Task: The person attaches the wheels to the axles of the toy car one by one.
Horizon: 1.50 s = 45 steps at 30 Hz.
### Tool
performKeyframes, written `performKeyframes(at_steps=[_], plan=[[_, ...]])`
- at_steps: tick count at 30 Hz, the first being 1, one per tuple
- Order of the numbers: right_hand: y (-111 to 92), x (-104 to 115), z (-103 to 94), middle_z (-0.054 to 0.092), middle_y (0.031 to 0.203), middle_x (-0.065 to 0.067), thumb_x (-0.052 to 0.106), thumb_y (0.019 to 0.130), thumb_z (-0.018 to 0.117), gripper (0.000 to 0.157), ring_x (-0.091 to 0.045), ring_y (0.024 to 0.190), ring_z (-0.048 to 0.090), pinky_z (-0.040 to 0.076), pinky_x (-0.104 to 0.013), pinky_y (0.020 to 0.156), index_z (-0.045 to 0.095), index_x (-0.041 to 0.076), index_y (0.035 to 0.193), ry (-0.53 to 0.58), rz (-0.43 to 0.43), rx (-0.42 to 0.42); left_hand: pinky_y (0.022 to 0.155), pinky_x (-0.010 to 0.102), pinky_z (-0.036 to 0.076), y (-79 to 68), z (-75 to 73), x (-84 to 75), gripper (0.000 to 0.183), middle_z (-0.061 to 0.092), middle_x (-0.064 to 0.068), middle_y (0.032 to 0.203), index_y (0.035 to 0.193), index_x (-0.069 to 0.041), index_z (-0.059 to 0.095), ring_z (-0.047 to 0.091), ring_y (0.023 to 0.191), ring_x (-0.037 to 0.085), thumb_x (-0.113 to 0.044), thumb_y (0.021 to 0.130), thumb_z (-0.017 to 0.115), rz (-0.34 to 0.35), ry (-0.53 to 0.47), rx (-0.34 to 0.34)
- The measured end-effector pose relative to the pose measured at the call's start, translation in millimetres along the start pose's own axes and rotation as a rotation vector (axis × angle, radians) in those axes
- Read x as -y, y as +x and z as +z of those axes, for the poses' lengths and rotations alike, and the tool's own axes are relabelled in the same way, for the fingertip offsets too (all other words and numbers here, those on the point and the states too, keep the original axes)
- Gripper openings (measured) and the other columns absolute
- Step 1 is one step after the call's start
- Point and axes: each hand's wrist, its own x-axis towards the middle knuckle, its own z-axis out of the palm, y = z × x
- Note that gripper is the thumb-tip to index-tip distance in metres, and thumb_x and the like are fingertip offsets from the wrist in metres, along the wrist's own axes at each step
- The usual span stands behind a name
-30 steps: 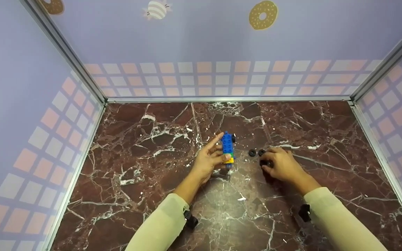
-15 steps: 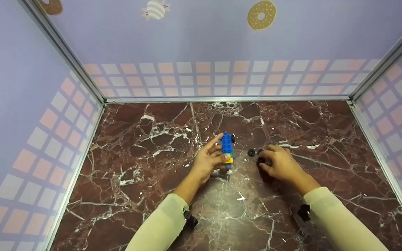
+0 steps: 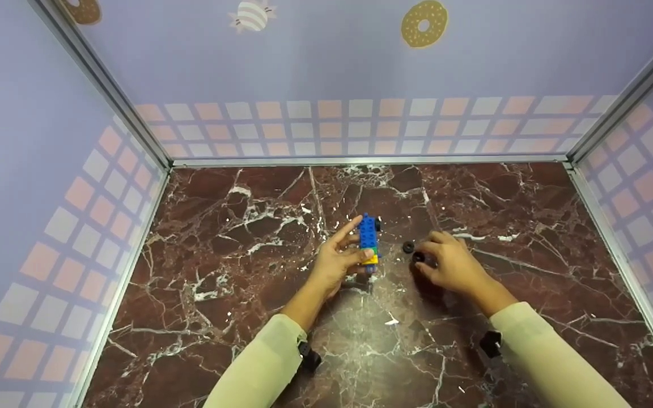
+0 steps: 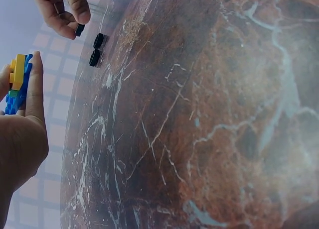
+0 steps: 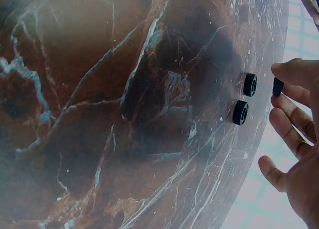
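My left hand [image 3: 335,263] grips a toy car of building bricks [image 3: 368,231], raised above the tabletop, thumb on its yellow brick [image 4: 19,72]. The car has a long blue studded base, a green piece under the yellow one, and a black wheel [image 3: 378,225] at the far right side. To the right, my right hand [image 3: 452,265] pinches a loose black wheel [image 5: 277,86] between thumb and fingertips, its other fingers spread. Two more black wheels, a nearer one [image 5: 250,84] and another [image 5: 240,112], lie on the table beside this hand. In the head view, one of them is hidden.
The dark red marbled tabletop [image 3: 236,317] is enclosed by a patterned back wall [image 3: 326,68] and side walls, with metal strips along the edges. A small white fleck [image 3: 391,322] shows on the table in front of the hands.
My right hand has moved a little left and away from me, bringing the pinched wheel nearer the car and over the loose wheels. My left hand and the car stay almost still.
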Motion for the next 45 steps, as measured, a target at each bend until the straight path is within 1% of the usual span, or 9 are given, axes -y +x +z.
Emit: performKeyframes(at_steps=[4, 12, 19, 24, 30, 38, 45], plan=[[2.1, 2.9, -1.5, 0.066, 0.099, -0.006, 0.014, 0.087, 0.089, 0.027, -0.028, 0.096, 0.060, 0.052, -0.049, 0.078, 0.082, 0.008, 0.113, 0.010, -0.019, -0.023, 0.077, 0.040, 0.074, 0.3, 0.0, 0.2, 0.082, 0.062, 0.013, 0.132, 0.168, -0.014, 0.048, 0.079, 0.096, 0.022, 0.014, 0.095, 0.075, 0.007, 0.006, 0.006], [7.8, 13.4, -5.4, 0.069, 0.098, -0.009, 0.010, 0.085, 0.090, 0.029, -0.030, 0.094, 0.063, 0.053, -0.050, 0.080, 0.082, 0.005, 0.112, 0.057, -0.073, -0.076, 0.077, 0.040, 0.074, 1.1, -0.7, 2.5, 0.076, 0.061, 0.011, 0.128, 0.164, -0.010, 0.053, 0.079, 0.097, 0.024, 0.013, 0.095, 0.076, 0.021, 0.008, 0.004], [10.9, 20.8, -7.7, 0.069, 0.097, -0.009, 0.008, 0.086, 0.090, 0.026, -0.025, 0.089, 0.060, 0.051, -0.043, 0.076, 0.083, 0.006, 0.111, 0.074, -0.107, -0.101, 0.075, 0.040, 0.074, 0.8, 0.1, 3.5, 0.075, 0.062, 0.012, 0.128, 0.162, -0.008, 0.053, 0.078, 0.096, 0.024, 0.014, 0.094, 0.076, 0.031, -0.005, 0.004], [13.4, 24.4, -8.9, 0.070, 0.098, -0.009, 0.007, 0.087, 0.091, 0.024, -0.023, 0.087, 0.061, 0.053, -0.038, 0.073, 0.083, 0.006, 0.110, 0.091, -0.114, -0.107, 0.077, 0.041, 0.074, 0.6, -0.6, 3.7, 0.074, 0.064, 0.013, 0.128, 0.162, -0.009, 0.053, 0.078, 0.097, 0.025, 0.013, 0.095, 0.075, 0.035, -0.008, 0.007], [15.2, 28.1, -9.0, 0.070, 0.100, -0.008, 0.007, 0.087, 0.091, 0.026, -0.023, 0.089, 0.063, 0.056, -0.039, 0.074, 0.083, 0.007, 0.113, 0.110, -0.110, -0.110, 0.079, 0.045, 0.074, 0.3, -1.2, 3.7, 0.075, 0.064, 0.013, 0.130, 0.162, -0.011, 0.054, 0.079, 0.101, 0.027, 0.013, 0.095, 0.076, 0.030, -0.012, 0.003], [17.0, 33.4, -9.2, 0.070, 0.105, -0.009, 0.006, 0.089, 0.090, 0.030, -0.028, 0.097, 0.067, 0.062, -0.048, 0.082, 0.083, 0.007, 0.118, 0.149, -0.106, -0.117, 0.080, 0.044, 0.075, 2.4, -0.3, 3.2, 0.073, 0.063, 0.016, 0.134, 0.162, -0.011, 0.054, 0.079, 0.102, 0.028, 0.011, 0.096, 0.077, 0.016, -0.021, -0.004], [19.1, 36.1, -8.6, 0.070, 0.106, -0.009, 0.003, 0.086, 0.091, 0.029, -0.028, 0.098, 0.069, 0.065, -0.046, 0.085, 0.082, 0.004, 0.114, 0.198, -0.100, -0.116, 0.077, 0.041, 0.074, 2.9, -0.7, 3.6, 0.073, 0.062, 0.017, 0.134, 0.163, -0.010, 0.053, 0.079, 0.100, 0.028, 0.011, 0.097, 0.076, 0.016, -0.020, -0.007]])
